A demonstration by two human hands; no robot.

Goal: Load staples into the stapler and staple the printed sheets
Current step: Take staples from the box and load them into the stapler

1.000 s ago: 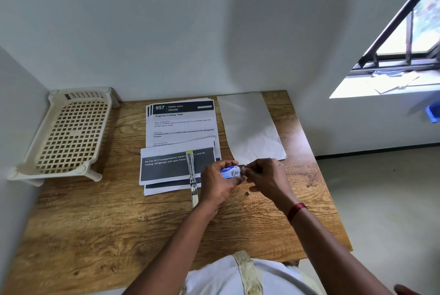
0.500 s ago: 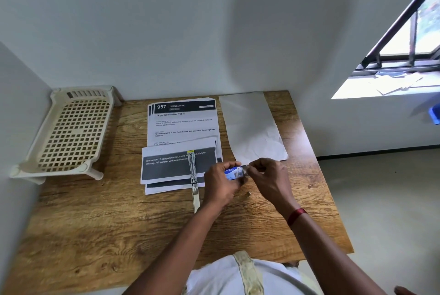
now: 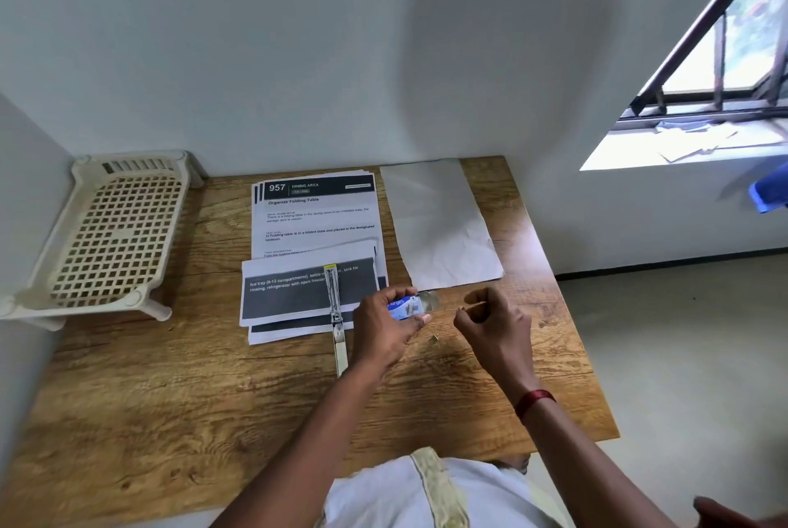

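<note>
**A:** Fingers?

**B:** Your left hand [image 3: 383,331] has thumb and fingers curled round the staple box [image 3: 403,308], a blue one, held low over the table [image 3: 170,399]. The box's long axis runs left-right. A silver tongue sticks out of its right end, toward your right hand [image 3: 494,323].

**A:** Right hand?

**B:** Fingers curled in, thumb and forefinger tips pinched close. Can't tell whether anything is between them. The hand is just beside the box's open end, apart from it.

**A:** Stapler?

**B:** The stapler [image 3: 334,306] lies swung open flat, just left of your left hand. Its long axis runs away from you. The yellow-tipped end points at the wall and lies on the printed sheets [image 3: 317,225]. The other end points at you, on bare wood.

**A:** Rest?

**B:** Small scrap [image 3: 434,338] on the wood between your hands. Blank paper [image 3: 439,229] right of the sheets. Cream plastic rack [image 3: 115,229] far left. Red band [image 3: 533,399] on your right wrist.
</note>
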